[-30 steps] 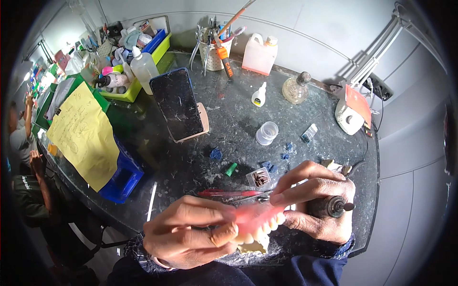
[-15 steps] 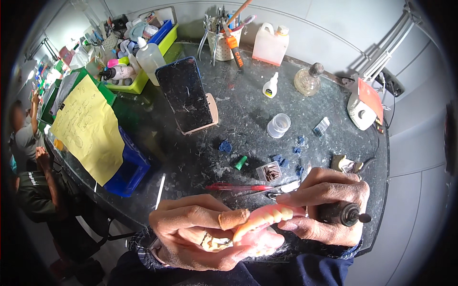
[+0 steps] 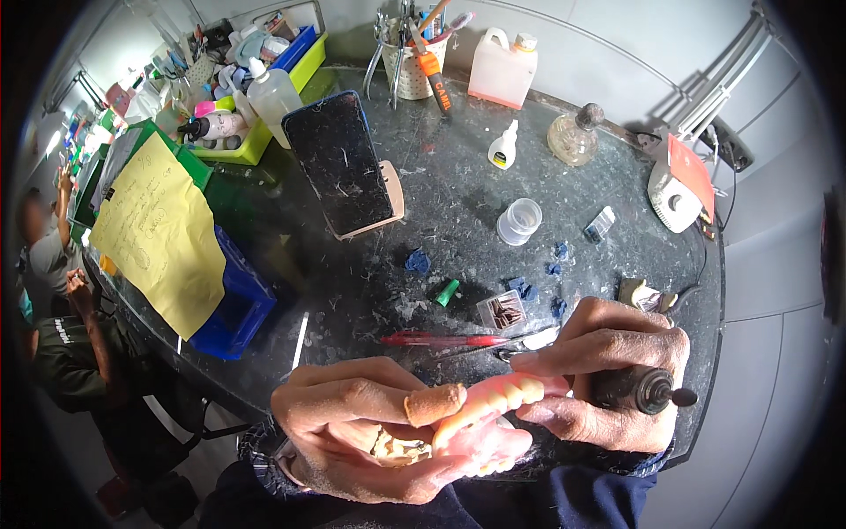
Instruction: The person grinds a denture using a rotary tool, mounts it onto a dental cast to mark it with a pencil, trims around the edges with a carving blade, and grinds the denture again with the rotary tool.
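My left hand (image 3: pixel 352 414), fingers curled, holds a pale cast piece (image 3: pixel 397 448) and a pink denture with cream teeth (image 3: pixel 489 401); a second pink piece with teeth (image 3: pixel 489 445) shows beneath it. My right hand (image 3: pixel 608 344) pinches the denture's right end between fingers and thumb. A dark cylinder with a knob (image 3: pixel 652 390) lies within the curl of that hand. Just beyond my hands are a red pen (image 3: pixel 441 339), a slim metal tool (image 3: pixel 535 339), a small clear box of brown pins (image 3: pixel 500 310) and a green piece (image 3: pixel 448 292).
A phone on a stand (image 3: pixel 339 159), blue tray under yellow paper (image 3: pixel 231 317), bottle (image 3: pixel 502 145), cup (image 3: pixel 518 220), glass burner (image 3: pixel 573 141), white device (image 3: pixel 674 198) and tool holder (image 3: pixel 410 75) occupy the dark worktop (image 3: pixel 335 291). Other people (image 3: pixel 79 353) work at the far left.
The denture has turned so its teeth face more upward, exposing a second pink piece below it. My hands have shifted right in the picture, as has most of the scene.
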